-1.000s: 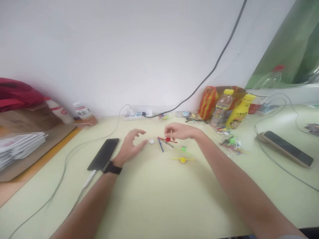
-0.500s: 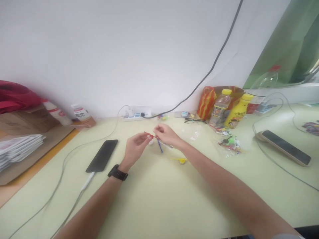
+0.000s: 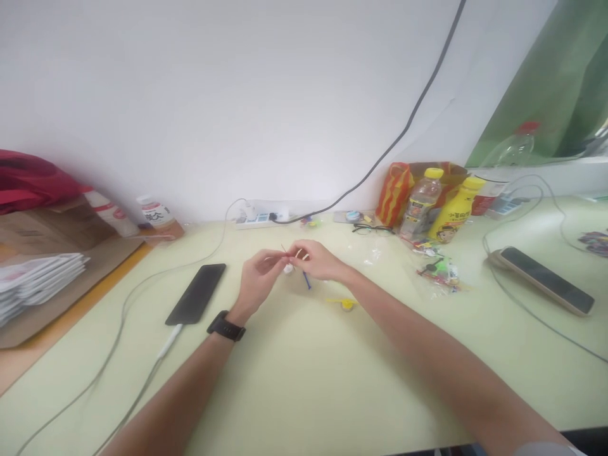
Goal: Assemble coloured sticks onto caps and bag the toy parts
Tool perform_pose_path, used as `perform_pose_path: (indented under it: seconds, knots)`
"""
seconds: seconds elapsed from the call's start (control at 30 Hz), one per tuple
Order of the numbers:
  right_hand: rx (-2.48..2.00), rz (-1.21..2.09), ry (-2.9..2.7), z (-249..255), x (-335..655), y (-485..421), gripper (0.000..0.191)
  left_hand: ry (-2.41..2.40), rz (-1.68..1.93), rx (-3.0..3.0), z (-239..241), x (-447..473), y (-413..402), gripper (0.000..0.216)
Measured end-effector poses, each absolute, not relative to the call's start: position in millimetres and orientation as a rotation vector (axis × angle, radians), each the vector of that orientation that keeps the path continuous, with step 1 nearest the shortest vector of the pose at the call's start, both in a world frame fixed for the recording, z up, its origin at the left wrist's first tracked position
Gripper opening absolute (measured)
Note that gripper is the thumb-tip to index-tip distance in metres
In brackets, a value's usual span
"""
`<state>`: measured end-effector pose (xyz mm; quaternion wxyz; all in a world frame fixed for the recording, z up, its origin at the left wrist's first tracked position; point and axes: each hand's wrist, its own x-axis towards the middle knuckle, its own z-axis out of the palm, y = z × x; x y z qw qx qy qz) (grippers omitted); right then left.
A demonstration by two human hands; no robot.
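My left hand [image 3: 259, 275] and my right hand [image 3: 316, 259] meet at the fingertips over the middle of the table. Both pinch a small red plastic piece [image 3: 284, 249], mostly covered by the fingers; only a thin red tip shows above them. Just under the fingertips is a small white round part [image 3: 288, 269]. A blue stick-like piece [image 3: 307, 280] shows below my right hand, its upper end hidden. On the table near my right wrist lies a yellow piece [image 3: 348, 304] with a round end and a thin stem.
A black phone [image 3: 197, 294] on a charging cable lies left of my hands. At the right are a clear bag of coloured plastic parts [image 3: 437, 272], bottles [image 3: 453, 212] and another phone [image 3: 546, 278]. Glasses [image 3: 373, 228] and a power strip [image 3: 261, 216] sit by the wall.
My right hand has lowered and come against my left fingertips, covering more of the red piece and of the blue piece's upper end. The left hand has hardly moved.
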<state>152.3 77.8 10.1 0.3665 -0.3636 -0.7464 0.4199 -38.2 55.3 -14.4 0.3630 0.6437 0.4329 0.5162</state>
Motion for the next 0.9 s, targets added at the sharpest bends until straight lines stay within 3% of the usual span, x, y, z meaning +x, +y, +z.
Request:
perform_pose_path:
  seconds: [0.13,0.3,0.73,0.9]
  knots:
    - [-0.926,1.258,-1.785,12.4,152.3,78.0,0.005,0.986,1.288,1.649,-13.9,-37.0,54.9,0.037]
    - [-0.947,1.392,-1.793,12.4,152.7,76.8,0.01,0.977,1.257,1.786,-17.5,-38.8,55.9,0.025]
    - [-1.117,1.164,-2.058,9.5,154.7,73.7,0.002,1.009,1.173,1.933,-22.4,-38.0,54.1,0.012]
    - [-1.371,0.881,-2.193,11.5,165.6,76.6,0.015,1.075,1.016,2.246,-16.7,-39.4,48.3,0.007]
